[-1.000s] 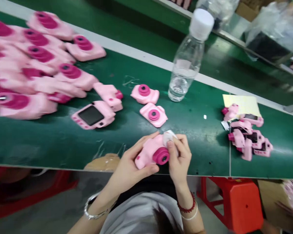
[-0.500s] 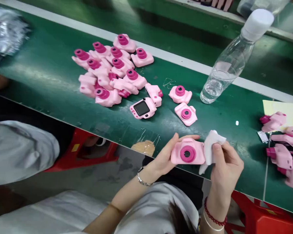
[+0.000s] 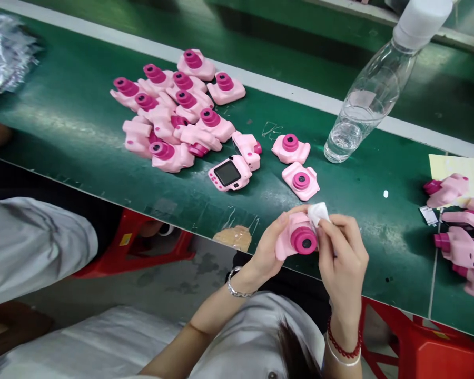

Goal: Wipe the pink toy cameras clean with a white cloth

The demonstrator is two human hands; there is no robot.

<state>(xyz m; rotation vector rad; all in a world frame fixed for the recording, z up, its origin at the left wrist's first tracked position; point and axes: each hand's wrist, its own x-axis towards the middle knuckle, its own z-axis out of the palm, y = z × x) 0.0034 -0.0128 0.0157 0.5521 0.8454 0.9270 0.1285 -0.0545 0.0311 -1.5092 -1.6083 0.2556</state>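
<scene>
A pink toy camera (image 3: 288, 239) with a magenta lens is gripped by my left hand (image 3: 266, 247), just over the table's near edge. Its lens side faces up and is turned toward the right. My right hand (image 3: 343, 252) pinches a white cloth (image 3: 318, 212) and presses it against the camera's upper right side. Part of the cloth is hidden behind my right fingers. Just beyond my hands lie two more pink cameras, a nearer one (image 3: 301, 181) and a farther one (image 3: 290, 149), both lens up.
A cluster of pink cameras (image 3: 189, 105) covers the table's left middle; one shows its screen (image 3: 226, 172). A clear water bottle (image 3: 363, 110) stands behind. More cameras (image 3: 462, 247) and yellow paper (image 3: 438, 166) lie right. Silvery bags (image 3: 8, 58) and another person's sleeve (image 3: 35, 247) are left.
My right hand has moved left, bringing the bunched cloth onto the camera's upper right side. The camera has turned in my left hand, so its lens now points more to the right.
</scene>
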